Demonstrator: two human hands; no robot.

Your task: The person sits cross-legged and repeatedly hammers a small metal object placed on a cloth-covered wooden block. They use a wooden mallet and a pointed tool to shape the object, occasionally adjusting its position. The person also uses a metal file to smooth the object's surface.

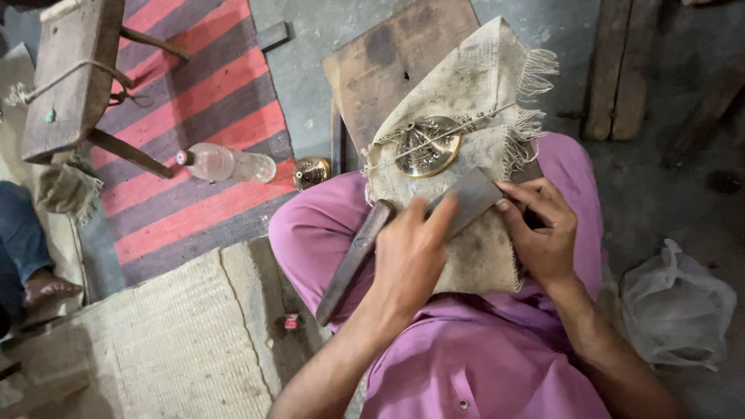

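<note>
Fingers of both left hand [409,256] and right hand [543,233] pinch a flat metal file [466,206] below the brass disc [427,146]

Soft dim daylight, faint shadows, mild glare on brass, slight wide-angle edge distortion, fairly sharp

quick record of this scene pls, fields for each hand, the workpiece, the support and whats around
left hand: left hand grips a long flat metal file, fingers over the blade
right hand: right hand pinches the file's far end
workpiece: round brass piece, tied down with string
support: burlap cloth over a wooden board
nearby: plastic bottle on striped rug, second brass piece, plastic bag
</note>
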